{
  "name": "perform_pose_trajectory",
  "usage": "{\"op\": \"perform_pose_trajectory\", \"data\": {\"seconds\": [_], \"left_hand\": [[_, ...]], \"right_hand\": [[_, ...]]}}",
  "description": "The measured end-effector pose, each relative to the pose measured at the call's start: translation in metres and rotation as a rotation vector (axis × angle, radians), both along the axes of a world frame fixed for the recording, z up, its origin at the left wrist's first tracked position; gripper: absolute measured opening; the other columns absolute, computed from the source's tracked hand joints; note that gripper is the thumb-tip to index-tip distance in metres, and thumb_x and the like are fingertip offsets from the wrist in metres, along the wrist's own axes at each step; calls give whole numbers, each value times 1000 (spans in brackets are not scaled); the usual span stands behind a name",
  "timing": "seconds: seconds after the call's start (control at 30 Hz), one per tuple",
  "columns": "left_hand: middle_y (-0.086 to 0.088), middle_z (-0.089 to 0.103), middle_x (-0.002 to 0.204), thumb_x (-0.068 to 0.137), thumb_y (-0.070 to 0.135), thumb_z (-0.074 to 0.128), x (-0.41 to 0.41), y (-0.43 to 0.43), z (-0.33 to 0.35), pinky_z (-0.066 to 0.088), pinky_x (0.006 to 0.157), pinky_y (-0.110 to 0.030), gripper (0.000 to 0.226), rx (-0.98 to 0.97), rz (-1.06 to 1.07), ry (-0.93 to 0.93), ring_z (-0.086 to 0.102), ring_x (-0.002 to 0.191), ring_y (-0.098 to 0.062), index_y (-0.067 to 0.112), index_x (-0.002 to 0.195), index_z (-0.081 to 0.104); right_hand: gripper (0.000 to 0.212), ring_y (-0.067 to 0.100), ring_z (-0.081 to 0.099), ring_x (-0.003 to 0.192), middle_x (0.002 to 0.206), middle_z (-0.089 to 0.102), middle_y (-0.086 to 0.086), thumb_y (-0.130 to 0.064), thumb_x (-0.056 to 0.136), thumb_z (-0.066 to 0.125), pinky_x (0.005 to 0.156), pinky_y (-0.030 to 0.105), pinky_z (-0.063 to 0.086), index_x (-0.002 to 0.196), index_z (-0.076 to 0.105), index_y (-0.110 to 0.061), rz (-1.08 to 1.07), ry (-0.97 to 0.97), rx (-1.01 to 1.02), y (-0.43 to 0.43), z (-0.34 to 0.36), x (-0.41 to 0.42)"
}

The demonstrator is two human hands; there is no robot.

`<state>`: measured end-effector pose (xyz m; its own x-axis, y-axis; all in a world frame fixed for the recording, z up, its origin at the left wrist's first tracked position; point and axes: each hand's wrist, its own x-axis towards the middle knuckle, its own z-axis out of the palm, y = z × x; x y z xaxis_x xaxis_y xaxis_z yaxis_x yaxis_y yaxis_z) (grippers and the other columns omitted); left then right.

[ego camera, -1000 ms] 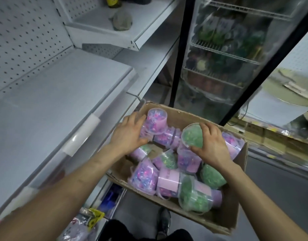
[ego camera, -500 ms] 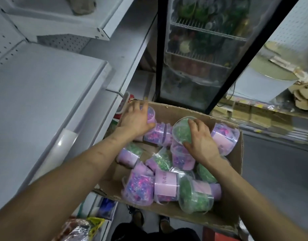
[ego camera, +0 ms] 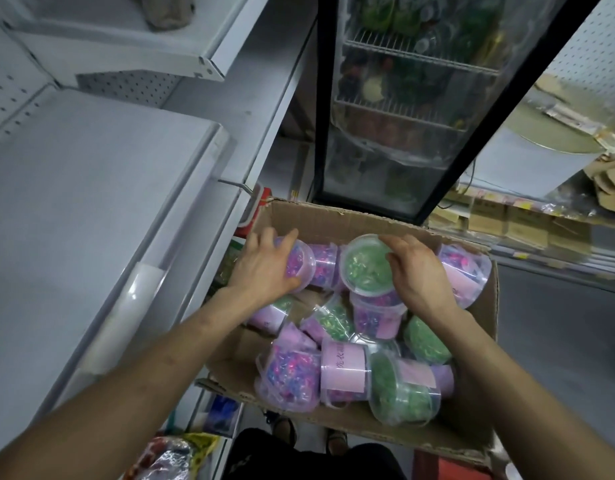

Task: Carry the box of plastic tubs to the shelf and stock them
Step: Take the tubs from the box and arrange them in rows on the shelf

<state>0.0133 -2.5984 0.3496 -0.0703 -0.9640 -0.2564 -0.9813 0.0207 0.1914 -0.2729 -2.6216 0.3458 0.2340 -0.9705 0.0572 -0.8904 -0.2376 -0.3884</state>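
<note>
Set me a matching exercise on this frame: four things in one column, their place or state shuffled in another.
Things:
1. left hand
2. right hand
3. cardboard box
4. glass-door cooler

Place or state:
A. stands beyond the box's far edge
B. grips the green-filled tub
C. holds jumbled tubs
D. grips the purple-filled tub

Pairs: 1-D, 2-B, 3-C, 4-A.
</note>
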Motion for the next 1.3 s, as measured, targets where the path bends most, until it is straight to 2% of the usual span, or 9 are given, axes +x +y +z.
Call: {"op": "perform_pose_trajectory", "data": {"seconds": [0.13, 0.3, 0.43, 0.57, 0.67, 0.8, 1.03, 1.2, 1.3], "left_hand": [[-16, 32, 148, 82, 55, 79, 2, 25, -6, 47, 111, -50, 94, -21, 23, 0, 38, 140, -39, 23, 156, 29], [-19, 41, 142, 82, 53, 79, -5, 37, -14, 47, 102, -42, 89, 7, 66, -29, 46, 129, -36, 14, 145, 30], [-19, 48, 140, 83, 64, 73, -14, 38, -20, 48, 98, -43, 87, 5, 162, 42, 48, 126, -35, 10, 139, 36], [-20, 50, 137, 83, 69, 71, -27, 34, -26, 51, 96, -44, 90, 11, 246, 63, 51, 123, -35, 6, 138, 38], [-26, 44, 144, 88, 59, 72, -36, 29, -27, 49, 99, -45, 92, 56, 272, 63, 48, 129, -40, 8, 150, 26], [-31, 27, 158, 98, 56, 55, -44, 21, -24, 44, 105, -51, 90, 178, 240, 40, 34, 140, -50, 29, 166, 3], [-28, 51, 141, 82, 70, 70, -52, 15, -31, 46, 102, -48, 100, 157, 210, -150, 50, 128, -43, 26, 157, 20], [-22, 58, 131, 78, 50, 83, -41, 27, -19, 50, 86, -44, 94, 103, 296, 32, 59, 115, -41, 27, 146, 23], [-4, 63, 126, 71, 37, 93, -29, 41, -3, 51, 72, -34, 103, 44, 350, 284, 67, 96, -27, 33, 147, 23]], "right_hand": [[36, 38, 66, 102, 117, 67, 11, -10, 97, 52, 85, 50, 56, 131, 60, -21, 0, -65, 78, -5, 2, 7], [52, 37, 61, 120, 137, 53, 9, -11, 97, 57, 101, 48, 51, 148, 52, -19, 20, -106, 154, -5, -7, 10], [108, 31, 34, 146, 163, 26, 5, -47, 81, 84, 121, 48, 33, 165, 23, -18, 58, -37, 326, 2, -14, 7], [138, 36, 18, 152, 169, 10, 11, -50, 66, 93, 125, 43, 21, 167, 6, -13, 85, -1, 291, 12, -23, 12], [133, 36, 23, 150, 165, 19, 16, -43, 68, 94, 124, 39, 21, 165, 11, -7, -10, -103, 255, 15, -27, 18], [124, 34, 33, 144, 156, 32, 17, -42, 69, 93, 120, 36, 26, 161, 21, -1, -76, -185, 221, 14, -26, 19], [115, 30, 37, 139, 151, 37, 13, -42, 68, 91, 116, 35, 31, 158, 30, -5, -35, -221, 178, 13, -16, 12], [112, 26, 37, 137, 148, 39, 9, -46, 67, 90, 114, 31, 31, 156, 34, -8, -3, -258, 122, 11, -6, 4], [111, 24, 36, 137, 148, 39, 8, -48, 67, 91, 111, 26, 26, 155, 35, -10, 45, -278, 111, 5, 2, 1]]}}
